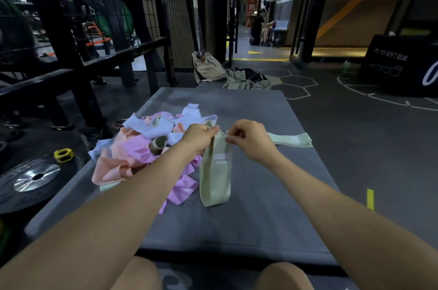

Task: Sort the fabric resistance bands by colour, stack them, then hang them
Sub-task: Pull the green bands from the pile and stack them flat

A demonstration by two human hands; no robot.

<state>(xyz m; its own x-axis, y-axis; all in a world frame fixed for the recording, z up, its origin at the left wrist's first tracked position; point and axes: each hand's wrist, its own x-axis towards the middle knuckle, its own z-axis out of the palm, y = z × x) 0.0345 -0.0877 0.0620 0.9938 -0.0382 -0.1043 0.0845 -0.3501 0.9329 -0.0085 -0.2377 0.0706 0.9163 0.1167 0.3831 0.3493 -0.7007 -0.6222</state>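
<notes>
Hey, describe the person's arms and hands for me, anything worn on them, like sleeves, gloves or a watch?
Both forearms are bare right to the frame edge: no sleeves, gloves or watch show. The left hand seems to have a thin ring on one finger, though it is too small to be sure. The right hand shows nothing worn.

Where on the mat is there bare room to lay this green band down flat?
Free: mat right of the held green band, below the green stack; also the far strip. Crowded: the mixed pile on the left.
</notes>
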